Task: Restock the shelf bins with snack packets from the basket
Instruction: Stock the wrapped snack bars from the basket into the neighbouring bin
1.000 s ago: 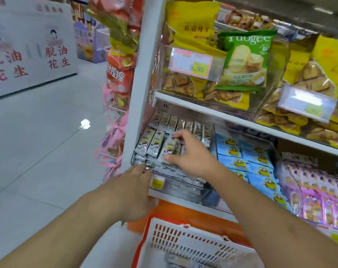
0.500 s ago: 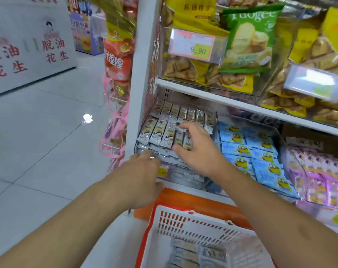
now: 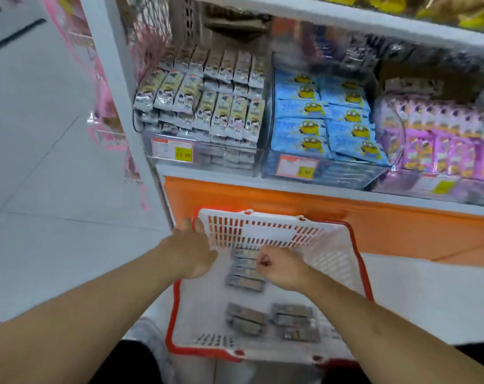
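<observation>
1. Both hands have come off the bin on the shelf and dropped into the basket below; the view now looks steeply down.
2. Count — two hands, one basket, three clear bins in view: grey packets on the left, blue packets in the middle, purple packets on the right.
3. Packets in the basket lie in three small stacks: one at mid-floor, two nearer the person. Exact number per stack cannot be told, blurred.
4. Orientation — basket packets lie flat, long axis running left–right. Grey packets in the bin stand in rows, long axis pointing up toward the shelf back.
5. Left hand sits at the basket's far-left corner, fingers fairly straight over the rim; nothing seen in it.
6. Right hand is curled, fingers pinching at the right end of the mid-floor stack.
7. Hands are apart, the stack between them.
</observation>
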Available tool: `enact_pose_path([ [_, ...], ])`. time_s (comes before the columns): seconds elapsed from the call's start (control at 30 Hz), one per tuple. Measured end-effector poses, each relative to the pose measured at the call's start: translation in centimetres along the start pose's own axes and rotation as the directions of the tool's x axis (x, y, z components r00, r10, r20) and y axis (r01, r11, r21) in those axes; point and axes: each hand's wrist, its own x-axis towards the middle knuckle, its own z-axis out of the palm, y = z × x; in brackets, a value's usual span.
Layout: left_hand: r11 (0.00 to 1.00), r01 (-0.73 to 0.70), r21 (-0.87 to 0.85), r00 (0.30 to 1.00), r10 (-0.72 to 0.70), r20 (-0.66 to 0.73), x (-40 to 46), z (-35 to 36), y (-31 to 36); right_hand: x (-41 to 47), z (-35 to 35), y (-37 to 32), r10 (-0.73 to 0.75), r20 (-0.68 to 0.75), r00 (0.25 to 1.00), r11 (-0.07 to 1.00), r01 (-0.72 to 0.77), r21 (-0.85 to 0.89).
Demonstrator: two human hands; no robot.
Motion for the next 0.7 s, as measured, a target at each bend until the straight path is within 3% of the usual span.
enact_pose_path([
  [0.13, 0.989, 0.109, -0.097, 0.994, -0.107, 0.03, 1.7, 6.7, -1.0, 1.4, 4.9, 4.9, 0.154, 0.255, 0.955, 0.98, -0.114, -0.165],
  [0.3, 0.981, 0.139, -0.134, 0.99, -0.14, 0.004, 3.0, 8.6, -0.7, 4.6, 10.6, 8.6, 0.213, 0.411, 0.887, 0.964, -0.122, -0.235],
  [0.43, 0.98, 0.16, -0.118, 0.987, -0.158, 0.023, 3.3, 8.5, -0.5, 5.7, 12.8, 9.1, 0.179, 0.397, 0.9, 0.946, -0.046, -0.322],
  [0.57, 0.98, 0.171, -0.1, 0.985, -0.166, 0.052, 3.3, 8.3, -0.3, 5.3, 13.2, 8.8, 0.14, 0.289, 0.947, 0.899, 0.001, -0.438],
  [0.7, 0.977, 0.182, -0.11, 0.983, -0.176, 0.06, 3.4, 8.4, -0.3, 4.4, 11.2, 7.5, 0.083, 0.268, 0.96, 0.948, 0.007, -0.319],
])
